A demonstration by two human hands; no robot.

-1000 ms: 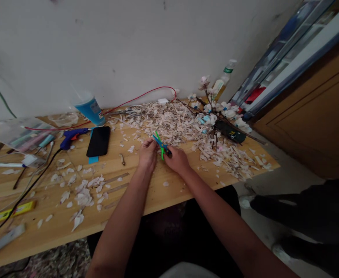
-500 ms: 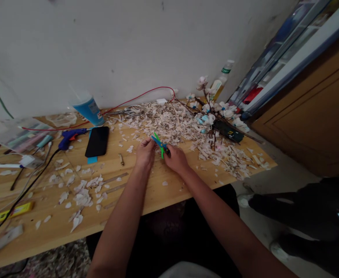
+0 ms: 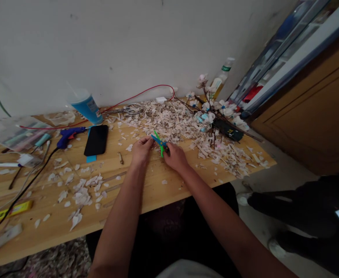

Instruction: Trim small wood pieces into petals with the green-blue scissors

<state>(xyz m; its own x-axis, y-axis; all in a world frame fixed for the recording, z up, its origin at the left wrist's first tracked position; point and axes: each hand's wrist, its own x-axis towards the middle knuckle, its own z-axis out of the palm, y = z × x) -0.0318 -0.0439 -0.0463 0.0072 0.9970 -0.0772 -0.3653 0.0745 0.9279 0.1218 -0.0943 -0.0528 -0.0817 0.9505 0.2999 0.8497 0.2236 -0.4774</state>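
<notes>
My right hand (image 3: 175, 156) is closed around the handles of small green and blue scissors (image 3: 159, 142), whose blades point up and left toward my left hand (image 3: 141, 150). The fingers of that left hand are pinched together right at the blade tips, holding something too small to make out. Both hands rest on the wooden table (image 3: 157, 193), at the near edge of a wide heap of pale cut scraps (image 3: 175, 121).
A black phone (image 3: 96, 139), blue glue gun (image 3: 67, 134) and blue-labelled bottle (image 3: 86, 106) lie to the left. A branch with white artificial flowers (image 3: 215, 110) lies at the right. Loose petals (image 3: 82, 191) dot the front left. Another person's dark-clad legs (image 3: 302, 210) are at right.
The hands and scissors stay in nearly the same pose; the view has shifted slightly, so everything sits a little higher in the picture.
</notes>
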